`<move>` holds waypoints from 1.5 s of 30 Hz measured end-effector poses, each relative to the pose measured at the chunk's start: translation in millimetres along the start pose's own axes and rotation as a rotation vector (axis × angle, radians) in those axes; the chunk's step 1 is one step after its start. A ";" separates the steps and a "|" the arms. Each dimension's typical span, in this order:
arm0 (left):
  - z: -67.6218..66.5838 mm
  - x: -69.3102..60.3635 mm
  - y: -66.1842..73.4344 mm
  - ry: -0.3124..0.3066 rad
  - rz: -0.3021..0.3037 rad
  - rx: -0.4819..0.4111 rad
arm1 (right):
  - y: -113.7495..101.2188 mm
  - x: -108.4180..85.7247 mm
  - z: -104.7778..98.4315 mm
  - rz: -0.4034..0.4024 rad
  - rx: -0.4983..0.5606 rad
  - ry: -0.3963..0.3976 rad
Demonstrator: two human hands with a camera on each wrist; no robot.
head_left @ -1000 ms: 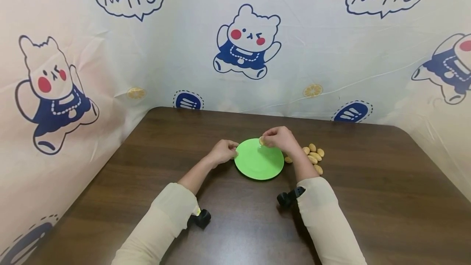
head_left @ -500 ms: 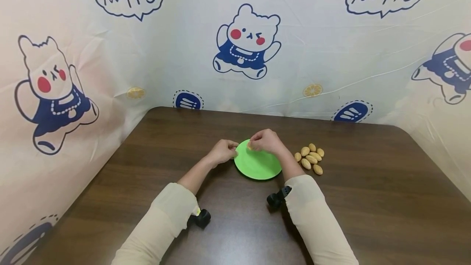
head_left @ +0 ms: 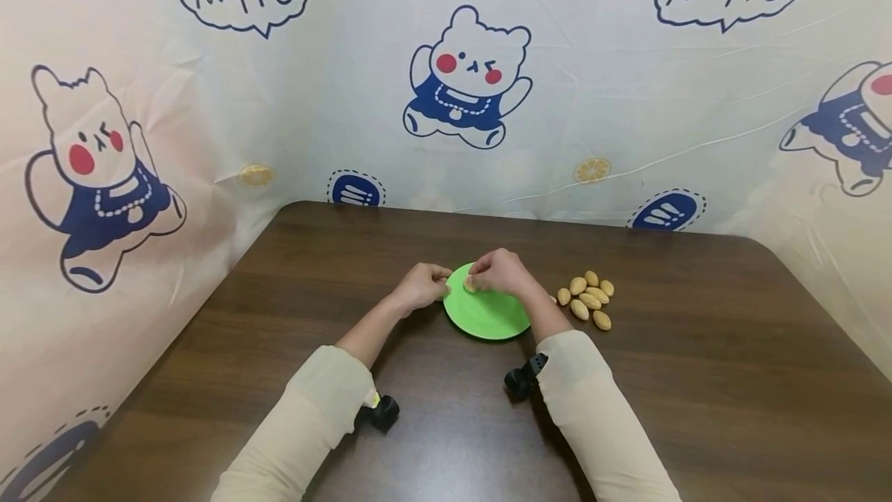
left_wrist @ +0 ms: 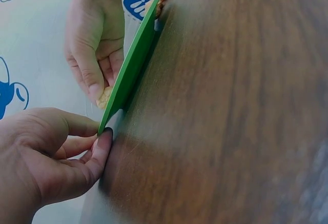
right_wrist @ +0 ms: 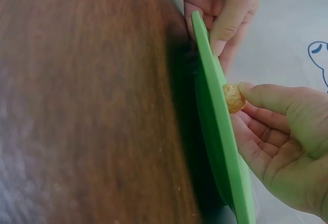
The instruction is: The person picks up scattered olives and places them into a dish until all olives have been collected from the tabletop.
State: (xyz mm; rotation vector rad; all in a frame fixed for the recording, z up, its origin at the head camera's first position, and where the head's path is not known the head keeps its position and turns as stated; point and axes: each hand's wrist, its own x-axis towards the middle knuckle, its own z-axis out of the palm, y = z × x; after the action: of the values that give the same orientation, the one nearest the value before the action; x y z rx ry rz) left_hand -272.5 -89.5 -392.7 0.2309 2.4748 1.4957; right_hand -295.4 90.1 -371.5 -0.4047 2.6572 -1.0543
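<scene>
A round, light green plate (head_left: 488, 320) sits on the brown wooden table. My left hand (head_left: 421, 287) pinches its left rim; in the left wrist view the thumb and fingers (left_wrist: 83, 124) lie on both sides of the edge. My right hand (head_left: 500, 271) is over the far left part of the plate. Between its thumb and fingers it holds a tan, oval nut in its shell (right_wrist: 234, 99), right at the plate's upper face. The fingers hide part of this nut in the head view (head_left: 470, 283).
Several similar nuts (head_left: 591, 298) lie in a loose cluster right of the plate, one partly hidden by my right wrist. A printed cloth (head_left: 557, 99) hangs behind the table (head_left: 697, 378). Each wrist carries a small black camera (head_left: 382, 414).
My right hand has moved left across the plate with the nut, then lowered slightly toward its surface. More of the nut cluster shows now. The left hand keeps its hold on the rim.
</scene>
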 end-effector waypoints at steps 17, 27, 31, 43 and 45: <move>0.9 -0.4 0.4 -0.003 -0.013 -0.010 | 4.7 -3.5 -3.7 0.033 0.018 0.015; 2.2 -0.5 -0.1 -0.011 0.002 0.013 | 21.8 -16.3 -33.0 0.022 -0.030 0.067; 1.6 0.0 -1.3 -0.019 0.005 -0.001 | 27.0 -22.1 -46.5 0.037 -0.038 0.080; 1.6 -0.1 -0.4 -0.015 -0.014 -0.019 | 45.2 -39.2 -75.6 0.067 -0.051 0.098; 1.9 -0.1 -0.3 -0.012 -0.015 -0.015 | 49.0 -40.6 -78.9 0.084 -0.049 0.103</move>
State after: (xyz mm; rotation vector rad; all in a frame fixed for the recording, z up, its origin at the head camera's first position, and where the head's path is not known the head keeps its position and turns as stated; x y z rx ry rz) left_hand -271.9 -88.1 -393.8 0.2166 2.4502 1.5016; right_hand -291.8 187.7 -344.6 -0.2525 2.7680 -1.0131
